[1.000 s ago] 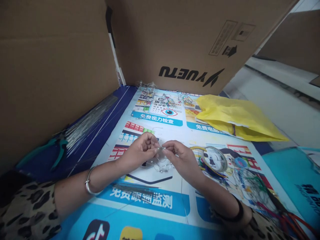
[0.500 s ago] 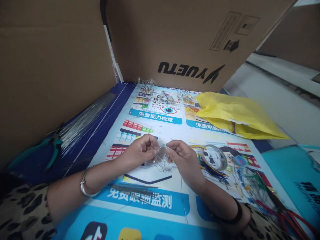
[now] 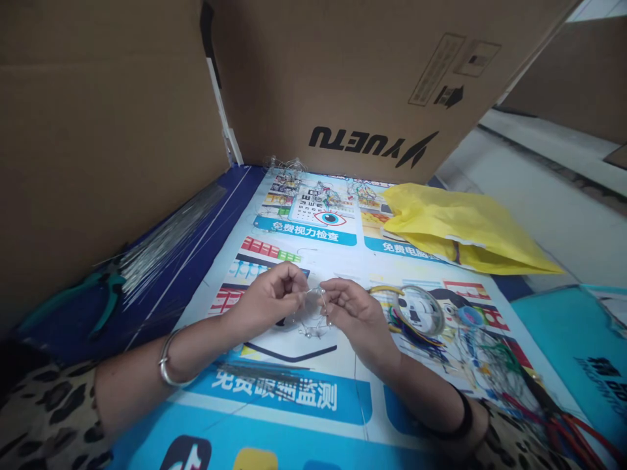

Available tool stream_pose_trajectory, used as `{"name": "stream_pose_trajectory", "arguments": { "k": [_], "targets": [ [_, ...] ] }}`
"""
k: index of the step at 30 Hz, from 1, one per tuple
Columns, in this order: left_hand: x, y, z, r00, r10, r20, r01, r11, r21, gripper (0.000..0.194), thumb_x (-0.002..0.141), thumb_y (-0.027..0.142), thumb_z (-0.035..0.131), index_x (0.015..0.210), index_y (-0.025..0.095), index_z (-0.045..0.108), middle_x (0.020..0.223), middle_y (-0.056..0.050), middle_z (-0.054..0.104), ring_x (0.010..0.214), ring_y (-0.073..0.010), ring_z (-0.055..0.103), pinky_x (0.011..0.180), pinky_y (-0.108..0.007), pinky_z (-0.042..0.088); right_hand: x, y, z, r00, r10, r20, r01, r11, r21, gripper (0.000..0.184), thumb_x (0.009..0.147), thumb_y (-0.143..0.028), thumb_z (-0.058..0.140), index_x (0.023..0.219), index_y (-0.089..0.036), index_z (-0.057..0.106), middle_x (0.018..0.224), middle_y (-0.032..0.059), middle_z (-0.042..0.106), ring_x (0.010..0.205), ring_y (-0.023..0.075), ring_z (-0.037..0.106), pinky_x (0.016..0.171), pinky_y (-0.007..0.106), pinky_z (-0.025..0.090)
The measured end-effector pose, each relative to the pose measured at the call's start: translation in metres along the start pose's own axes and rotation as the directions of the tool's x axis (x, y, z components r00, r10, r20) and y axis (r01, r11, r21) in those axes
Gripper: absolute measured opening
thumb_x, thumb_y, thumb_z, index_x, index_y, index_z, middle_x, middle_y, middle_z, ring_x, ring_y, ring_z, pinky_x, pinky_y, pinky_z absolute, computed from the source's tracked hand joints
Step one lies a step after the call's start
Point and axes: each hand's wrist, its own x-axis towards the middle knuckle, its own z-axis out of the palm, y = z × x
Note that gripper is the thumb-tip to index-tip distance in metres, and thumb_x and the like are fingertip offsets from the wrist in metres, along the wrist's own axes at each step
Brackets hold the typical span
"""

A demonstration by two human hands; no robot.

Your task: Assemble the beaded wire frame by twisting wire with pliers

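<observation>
Between my hands hangs a small ring of thin silvery wire with tiny clear beads (image 3: 311,331), low over the printed sheet. My left hand (image 3: 278,291) pinches one side of this beaded wire between thumb and fingers. Opposite it, my right hand (image 3: 353,313) grips the other side near the top, its fingers curled. The exact contact at the fingertips is too fine to make out. Below my wrists a bunch of thin dark wires (image 3: 264,371) lies on the sheet.
Teal-handled pliers (image 3: 105,294) and a bundle of straight wires (image 3: 166,235) lie left. Cardboard walls (image 3: 313,78) stand behind. At right are a yellow bag (image 3: 465,225), a wire coil (image 3: 426,310), tangled wires (image 3: 490,352), red-handled scissors (image 3: 563,424) and a teal pouch (image 3: 568,339).
My right hand's fingers have spread a little and shifted slightly at the wire. The beaded ring has turned and swung a little to the left. My left hand stays nearly in place.
</observation>
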Motion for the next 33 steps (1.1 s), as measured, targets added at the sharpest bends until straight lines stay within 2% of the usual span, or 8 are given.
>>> {"name": "stream_pose_trajectory", "arguments": {
  "k": [4, 8, 14, 19, 23, 27, 30, 33],
  "targets": [
    [-0.0014, -0.0002, -0.0012, 0.999, 0.037, 0.012, -0.037, 0.999, 0.013, 0.011, 0.073, 0.017, 0.06, 0.077, 0.015, 0.049, 0.073, 0.002, 0.049, 0.065, -0.0085, 0.046, 0.057, -0.021, 0.037, -0.0015, 0.0031, 0.0007, 1.0, -0.006, 0.018, 0.006, 1.0, -0.002, 0.03, 0.071, -0.021, 0.064, 0.101, -0.023, 0.057, 0.081, -0.0001, 0.059, 0.075, 0.0114, 0.056, 0.063, 0.024, 0.048],
    [-0.0013, 0.0023, -0.0013, 1.0, 0.015, 0.02, -0.015, 1.0, 0.008, 0.012, 0.073, 0.019, 0.061, 0.075, 0.015, 0.05, 0.073, 0.001, 0.051, 0.066, -0.0093, 0.048, 0.058, -0.021, 0.038, -0.0025, 0.0037, 0.0009, 0.999, -0.002, 0.032, 0.002, 1.0, -0.006, 0.033, 0.072, -0.021, 0.063, 0.104, -0.024, 0.056, 0.082, 0.0, 0.057, 0.075, 0.0114, 0.055, 0.063, 0.024, 0.048],
    [-0.0014, 0.0054, -0.0018, 0.998, -0.001, 0.063, 0.0, 1.0, 0.022, 0.01, 0.074, 0.019, 0.059, 0.072, 0.015, 0.05, 0.068, 0.001, 0.052, 0.062, -0.0093, 0.049, 0.057, -0.022, 0.039, -0.0032, 0.0012, 0.0001, 0.999, -0.013, 0.047, 0.017, 0.996, -0.088, 0.029, 0.072, -0.024, 0.065, 0.101, -0.023, 0.06, 0.075, -0.0015, 0.052, 0.066, 0.0103, 0.051, 0.058, 0.023, 0.044],
    [-0.0021, 0.0059, -0.0034, 0.991, 0.005, 0.131, -0.01, 0.999, 0.038, 0.003, 0.078, 0.018, 0.054, 0.078, 0.015, 0.053, 0.069, 0.001, 0.052, 0.063, -0.0093, 0.05, 0.058, -0.022, 0.04, -0.0022, 0.001, -0.0014, 0.999, -0.029, 0.035, 0.033, 0.992, -0.121, 0.024, 0.072, -0.029, 0.066, 0.095, -0.022, 0.061, 0.068, -0.0029, 0.051, 0.06, 0.0092, 0.048, 0.054, 0.022, 0.041],
    [-0.002, 0.0065, -0.0035, 0.977, 0.08, 0.196, -0.109, 0.984, 0.143, 0.007, 0.08, 0.02, 0.052, 0.08, 0.015, 0.058, 0.082, -0.003, 0.054, 0.072, -0.0117, 0.053, 0.065, -0.025, 0.044, -0.0012, 0.0014, -0.0025, 1.0, -0.02, 0.006, 0.021, 0.987, -0.157, 0.018, 0.075, -0.034, 0.064, 0.086, -0.02, 0.063, 0.064, -0.003, 0.054, 0.056, 0.009, 0.047, 0.052, 0.022, 0.04],
    [-0.0038, 0.0052, -0.0029, 0.953, 0.173, 0.248, -0.234, 0.942, 0.242, 0.011, 0.077, 0.022, 0.06, 0.086, 0.016, 0.06, 0.088, -0.006, 0.055, 0.078, -0.0139, 0.053, 0.069, -0.026, 0.044, -0.0012, 0.0018, -0.0025, 1.0, -0.003, -0.016, 0.001, 0.984, -0.178, 0.017, 0.075, -0.034, 0.063, 0.084, -0.019, 0.063, 0.066, -0.0021, 0.058, 0.058, 0.0098, 0.05, 0.053, 0.022, 0.041],
    [-0.006, 0.0052, -0.0013, 0.949, 0.19, 0.251, -0.261, 0.921, 0.291, 0.016, 0.076, 0.026, 0.064, 0.088, 0.017, 0.061, 0.087, -0.005, 0.056, 0.079, -0.0149, 0.053, 0.071, -0.027, 0.044, -0.0011, 0.0029, -0.0019, 1.0, -0.01, -0.024, 0.004, 0.977, -0.212, 0.013, 0.075, -0.031, 0.063, 0.082, -0.02, 0.063, 0.07, -0.0015, 0.06, 0.063, 0.0107, 0.053, 0.056, 0.023, 0.042],
    [-0.0072, 0.0068, 0.0004, 0.969, 0.159, 0.192, -0.216, 0.917, 0.335, 0.015, 0.083, 0.029, 0.055, 0.077, 0.016, 0.061, 0.078, -0.004, 0.057, 0.075, -0.014, 0.052, 0.071, -0.027, 0.042, -0.0007, 0.0052, -0.0009, 1.0, -0.015, -0.013, 0.012, 0.975, -0.222, 0.014, 0.075, -0.032, 0.063, 0.082, -0.02, 0.062, 0.07, -0.0014, 0.059, 0.063, 0.0104, 0.052, 0.056, 0.023, 0.042]
  ]
}}
